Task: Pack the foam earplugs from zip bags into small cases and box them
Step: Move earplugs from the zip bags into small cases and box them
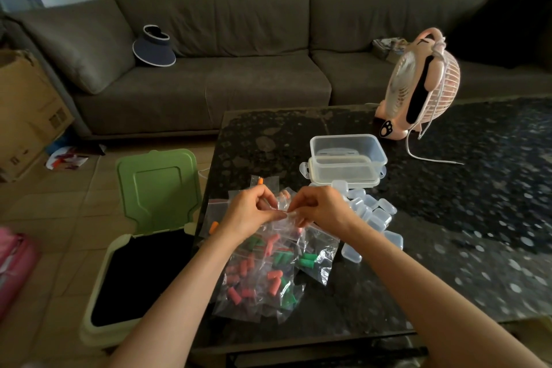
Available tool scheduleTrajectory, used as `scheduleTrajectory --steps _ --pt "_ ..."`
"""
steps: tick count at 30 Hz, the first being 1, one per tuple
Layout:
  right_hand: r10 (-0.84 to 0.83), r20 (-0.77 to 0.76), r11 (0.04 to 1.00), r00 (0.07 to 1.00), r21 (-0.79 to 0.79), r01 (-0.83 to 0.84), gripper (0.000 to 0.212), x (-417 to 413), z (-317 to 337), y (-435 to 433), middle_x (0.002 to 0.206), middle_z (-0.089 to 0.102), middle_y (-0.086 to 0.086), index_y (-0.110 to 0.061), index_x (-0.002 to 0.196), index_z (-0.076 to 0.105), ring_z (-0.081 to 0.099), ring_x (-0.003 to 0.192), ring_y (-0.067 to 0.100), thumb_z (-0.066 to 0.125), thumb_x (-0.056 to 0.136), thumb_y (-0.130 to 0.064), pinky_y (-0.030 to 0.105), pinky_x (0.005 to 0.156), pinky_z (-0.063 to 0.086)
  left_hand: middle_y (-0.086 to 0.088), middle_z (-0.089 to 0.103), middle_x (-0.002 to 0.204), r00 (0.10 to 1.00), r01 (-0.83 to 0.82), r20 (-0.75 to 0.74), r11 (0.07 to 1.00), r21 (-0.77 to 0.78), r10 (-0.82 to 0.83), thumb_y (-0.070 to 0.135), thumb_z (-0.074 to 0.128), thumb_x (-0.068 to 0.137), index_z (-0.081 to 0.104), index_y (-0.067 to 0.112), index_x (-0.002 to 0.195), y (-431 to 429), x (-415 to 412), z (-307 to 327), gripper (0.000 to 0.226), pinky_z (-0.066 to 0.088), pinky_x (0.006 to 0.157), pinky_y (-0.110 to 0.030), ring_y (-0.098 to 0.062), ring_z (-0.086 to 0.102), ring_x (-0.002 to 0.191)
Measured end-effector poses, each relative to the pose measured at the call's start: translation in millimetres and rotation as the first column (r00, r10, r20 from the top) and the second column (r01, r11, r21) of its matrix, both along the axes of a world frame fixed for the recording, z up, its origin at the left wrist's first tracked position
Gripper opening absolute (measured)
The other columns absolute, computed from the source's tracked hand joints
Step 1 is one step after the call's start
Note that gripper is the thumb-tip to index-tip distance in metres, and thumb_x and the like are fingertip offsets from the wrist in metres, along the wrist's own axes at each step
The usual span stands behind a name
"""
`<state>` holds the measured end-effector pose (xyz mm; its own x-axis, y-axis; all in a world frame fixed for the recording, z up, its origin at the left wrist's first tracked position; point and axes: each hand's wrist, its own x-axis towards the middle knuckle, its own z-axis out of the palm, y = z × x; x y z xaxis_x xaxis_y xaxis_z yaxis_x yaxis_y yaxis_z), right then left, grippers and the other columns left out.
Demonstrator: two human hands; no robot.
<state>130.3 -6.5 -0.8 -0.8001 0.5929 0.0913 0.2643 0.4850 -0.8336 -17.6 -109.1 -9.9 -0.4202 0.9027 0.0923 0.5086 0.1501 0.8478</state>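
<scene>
Both hands are raised just over the dark table (448, 218), fingertips meeting at centre.

Left hand (249, 213): fingers curled, thumb and fingertips pinching the left edge of a small clear zip bag (282, 208).

Right hand (324, 211): fingers curled likewise, pinching the same bag's right edge. The bag sits squarely between the two sets of fingertips and touches both. Its contents are too blurred to tell.

Pile of zip bags (265, 275), at 6 o'clock from the hands: flat on the table, holding red and green foam earplugs (245, 267). One orange earplug (260, 180) lies in a bag at 12 o'clock from the left hand.

Small cases (372, 216), at 3 o'clock from the right hand: a clear, loose heap just beside the wrist.

Clear box (348, 155), at 1 o'clock: lid off, near the heap of cases.

Pink fan (418, 84), further out at 1 o'clock, on the table's far side.

Bin (155, 188), at 9 o'clock, on the floor: green lid raised.

Grey sofa (239, 69), at 12 o'clock, with a visor hat (153, 46) on the seat.
</scene>
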Motion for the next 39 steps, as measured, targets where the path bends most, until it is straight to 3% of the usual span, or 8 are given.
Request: scheduleTrajectory --steps 6,16,22,26,29,31,35,39 --pt "-0.019 -0.043 0.996 0.999 -0.084 0.015 0.007 2.9 0.3 4.6 0.083 0.070 0.011 -0.007 0.082 0.069 0.063 0.074 0.015 0.069 0.079 -0.001 0.026 0.070 0.052 0.003 0.052 0.059 0.998 0.020 -0.051 1.000 -0.014 -0.021 0.034 0.080 0.065 0.055 0.019 0.076 -1.4 0.8 2.6 0.031 0.041 0.057 -0.029 -0.011 0.048 0.057" --pt "0.028 -0.010 0.964 1.000 -0.265 -0.029 0.012 8.6 1.5 4.9 0.077 0.064 0.012 -0.010 0.078 0.061 0.060 0.072 0.020 0.059 0.088 -0.005 0.033 0.072 0.051 0.006 0.054 0.100 0.965 0.140 -0.240 0.979 0.151 -0.101 0.022 0.073 0.078 0.062 0.019 0.073 1.5 8.7 4.2 0.012 0.028 0.087 0.000 0.003 0.045 0.102" --pt "-0.003 -0.024 0.939 1.000 -0.343 -0.005 0.037 17.0 2.1 7.4 0.077 0.063 0.019 -0.004 0.079 0.071 0.055 0.063 0.014 0.063 0.081 -0.040 0.027 0.065 0.048 0.010 0.058 0.066 0.975 0.115 0.169 0.981 0.158 -0.141 0.024 0.063 0.086 0.061 0.018 0.072 0.9 14.6 9.9 0.015 0.041 0.068 -0.025 -0.002 0.050 0.065" --pt "-0.011 -0.027 0.902 1.000 -0.432 -0.002 0.033 24.6 1.5 11.5 0.073 0.060 0.012 -0.001 0.081 0.069 0.054 0.064 0.017 0.062 0.087 -0.032 0.028 0.064 0.048 0.005 0.058 0.067 0.966 0.180 0.185 0.983 0.035 -0.183 0.038 0.059 0.082 0.059 0.028 0.070 3.3 16.5 10.0 0.016 0.032 0.099 -0.055 -0.003 0.053 0.063" --pt "-0.017 -0.043 0.876 0.999 -0.482 -0.006 0.020 31.9 -0.5 15.8 0.068 0.057 0.006 -0.007 0.077 0.062 0.052 0.061 0.015 0.060 0.090 -0.022 0.023 0.058 0.045 0.001 0.058 0.075 0.967 0.253 0.058 0.962 -0.100 -0.248 0.024 0.063 0.086 0.057 0.018 0.078 5.3 21.5 9.8 0.011 0.032 0.088 0.000 -0.008 0.055 0.077" --pt "-0.014 -0.019 0.886 1.000 -0.464 0.004 0.015 36.5 -2.4 18.2 0.074 0.059 0.008 -0.008 0.087 0.064 0.054 0.065 0.017 0.060 0.091 -0.022 0.023 0.058 0.046 -0.002 0.061 0.084 0.969 0.242 -0.014 0.962 -0.123 -0.246 0.014 0.062 0.089 0.056 0.011 0.083 6.7 25.3 7.8 0.009 0.026 0.070 0.011 0.000 0.052 0.081" --pt "-0.043 0.117 0.918 0.992 -0.386 0.086 0.028 45.1 -3.0 20.6 0.098 0.064 0.011 -0.021 0.118 0.060 0.063 0.079 0.017 0.056 0.092 -0.030 0.021 0.059 0.050 0.003 0.063 0.074 0.980 0.154 0.131 0.987 -0.038 -0.148 0.012 0.057 0.091 0.054 0.007 0.082 12.9 30.3 -0.9 0.011 0.037 0.075 0.001 0.006 0.060 0.065" --pt "-0.120 0.146 0.903 0.982 -0.394 0.169 0.028 53.0 -6.2 26.6 0.098 0.067 0.012 -0.021 0.117 0.060 0.069 0.075 0.020 0.062 0.090 -0.028 0.031 0.062 0.059 -0.009 0.066 0.081 0.968 0.028 0.250 1.000 -0.012 -0.024 0.012 0.057 0.092 0.052 0.012 0.076 23.0 32.6 -17.4 0.016 0.055 0.075 -0.034 -0.016 0.068 0.075"
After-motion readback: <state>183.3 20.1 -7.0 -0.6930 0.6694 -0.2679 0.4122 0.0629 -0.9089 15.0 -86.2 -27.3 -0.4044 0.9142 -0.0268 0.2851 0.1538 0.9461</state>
